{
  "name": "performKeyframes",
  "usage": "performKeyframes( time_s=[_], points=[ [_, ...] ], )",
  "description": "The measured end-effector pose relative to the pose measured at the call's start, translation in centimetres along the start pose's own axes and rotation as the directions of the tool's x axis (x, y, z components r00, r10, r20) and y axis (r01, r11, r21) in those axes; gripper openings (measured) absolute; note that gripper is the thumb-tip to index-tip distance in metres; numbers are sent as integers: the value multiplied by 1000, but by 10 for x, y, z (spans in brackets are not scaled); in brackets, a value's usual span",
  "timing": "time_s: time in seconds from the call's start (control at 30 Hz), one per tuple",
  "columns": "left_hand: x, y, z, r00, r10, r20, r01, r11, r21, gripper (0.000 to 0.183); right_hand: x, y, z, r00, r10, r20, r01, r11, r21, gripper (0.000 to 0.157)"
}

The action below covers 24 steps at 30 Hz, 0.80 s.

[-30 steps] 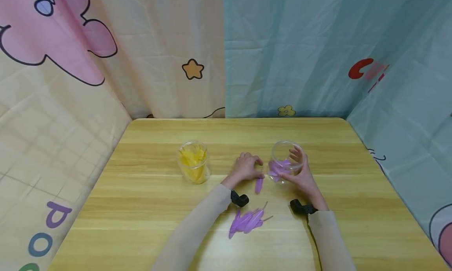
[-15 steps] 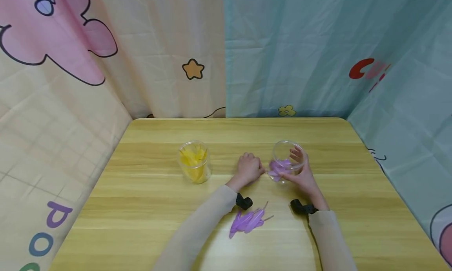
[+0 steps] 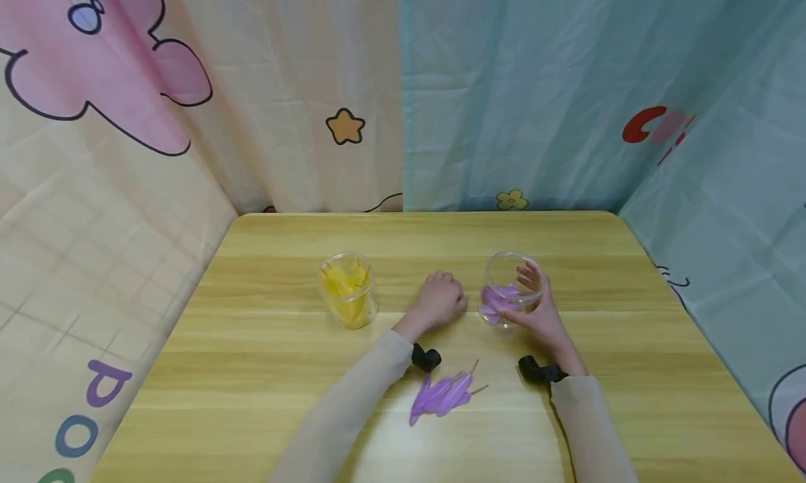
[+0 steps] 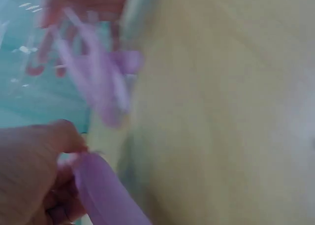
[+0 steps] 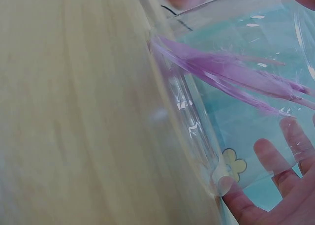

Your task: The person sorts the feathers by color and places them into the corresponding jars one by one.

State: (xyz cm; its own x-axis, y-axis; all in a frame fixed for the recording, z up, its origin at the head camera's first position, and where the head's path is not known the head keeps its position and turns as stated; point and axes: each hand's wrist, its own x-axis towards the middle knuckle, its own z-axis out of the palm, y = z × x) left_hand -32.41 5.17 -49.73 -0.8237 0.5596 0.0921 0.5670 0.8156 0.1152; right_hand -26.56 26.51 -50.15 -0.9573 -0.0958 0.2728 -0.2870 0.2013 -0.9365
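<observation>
My left hand point(image 3: 439, 301) is over the middle of the table, its thumb and a finger pinching a purple feather point(image 4: 106, 190) that shows in the left wrist view; the head view hides this feather behind the hand. To its right, my right hand point(image 3: 543, 320) grips a clear cup point(image 3: 488, 276) around its right side, thumb in front and fingers behind. Inside the cup lie several purple feathers point(image 5: 231, 72), leaning against its wall. Nearer me, a small pile of purple feathers point(image 3: 443, 395) rests on the table between my forearms, quills pointing right.
A second clear cup point(image 3: 371, 306) filled with yellow feathers point(image 3: 343, 283) stands on the left of the wooden table point(image 3: 252, 371). Printed curtains point(image 3: 516, 105) hang behind the table and along both sides. A black wrist camera point(image 3: 535, 369) is strapped to each wrist.
The single purple feather that lay beside the cup is now pinched in my left hand, which has turned and shifted slightly. My right hand keeps its hold on the cup.
</observation>
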Motion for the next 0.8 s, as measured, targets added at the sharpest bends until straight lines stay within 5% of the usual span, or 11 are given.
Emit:
performKeyframes(
  time_s=[0.1, 0.2, 0.27, 0.33, 0.43, 0.53, 0.63, 0.8],
  points=[
    [3, -3, -16, 993, -57, -107, 32, 974, -225, 27, -1, 0, 1, 1000, 3, 1, -3, 1000, 4, 100],
    [12, 0, -41, 958, -96, -270, -25, 910, -414, 25, -1, -1, 1, 1000, 15, 0, -15, 1000, 14, 99],
    [19, 5, -57, 917, -106, -384, -119, 846, -519, 23, -1, -1, 1, 1000, 12, 3, -12, 1000, 23, 99],
    [26, 13, -73, 866, -114, -486, -242, 755, -609, 20, -1, -2, 1, 1000, 10, 9, -10, 999, 30, 100],
    [38, 28, -89, 782, -113, -612, -410, 646, -644, 15, -1, -4, 0, 1000, -2, 12, 2, 1000, 26, 100],
    [47, 41, -93, 727, -98, -679, -490, 619, -614, 11, -1, -4, 1, 1000, 2, 9, -2, 1000, 22, 99],
    [54, 48, -86, 722, -70, -688, -498, 637, -588, 9, 0, -2, 1, 1000, 7, 8, -7, 999, 35, 99],
    [53, 48, -64, 784, 2, -621, -439, 708, -553, 11, 1, 8, -1, 1000, 9, 21, -10, 999, 41, 101]
  ],
)
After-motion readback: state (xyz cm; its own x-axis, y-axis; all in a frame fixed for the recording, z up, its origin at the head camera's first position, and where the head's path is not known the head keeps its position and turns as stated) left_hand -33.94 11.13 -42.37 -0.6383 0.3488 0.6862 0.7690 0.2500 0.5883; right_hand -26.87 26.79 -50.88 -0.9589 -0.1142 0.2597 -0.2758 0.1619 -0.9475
